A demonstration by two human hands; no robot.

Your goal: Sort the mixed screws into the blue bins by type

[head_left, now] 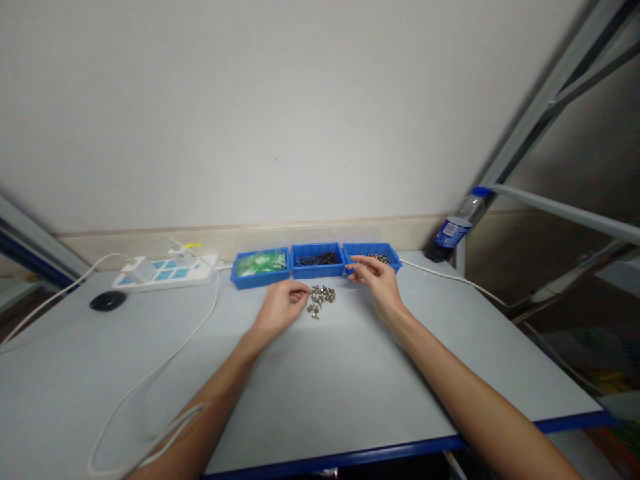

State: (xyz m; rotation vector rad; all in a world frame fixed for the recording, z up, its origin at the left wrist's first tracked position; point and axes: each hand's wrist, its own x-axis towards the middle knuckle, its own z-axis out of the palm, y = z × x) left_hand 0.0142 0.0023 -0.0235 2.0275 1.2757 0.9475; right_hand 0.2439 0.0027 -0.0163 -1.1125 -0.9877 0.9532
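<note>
A loose pile of small silvery metal pieces that look like screws [324, 295] lies on the table. Beside its left edge is my left hand [283, 303], thumb and fingers pinched together; whatever they hold, if anything, is too small to make out. My right hand [377, 283] hovers in front of the right blue bin [395, 261], partly covering it. Its fingers are stretched out with the thumb apart, and I see nothing held in them. Small metal pieces [380, 257] show inside that bin. The middle blue bin [319, 272] contains dark screw-like pieces [320, 259].
The left blue bin [263, 281] holds green-and-clear plastic packets [263, 263]. A white power strip [195, 274] with plugs and a black mouse-like object [107, 301] sit at left. A white cable [165, 360] loops over my left forearm. A dark drink bottle [457, 227] leans back right.
</note>
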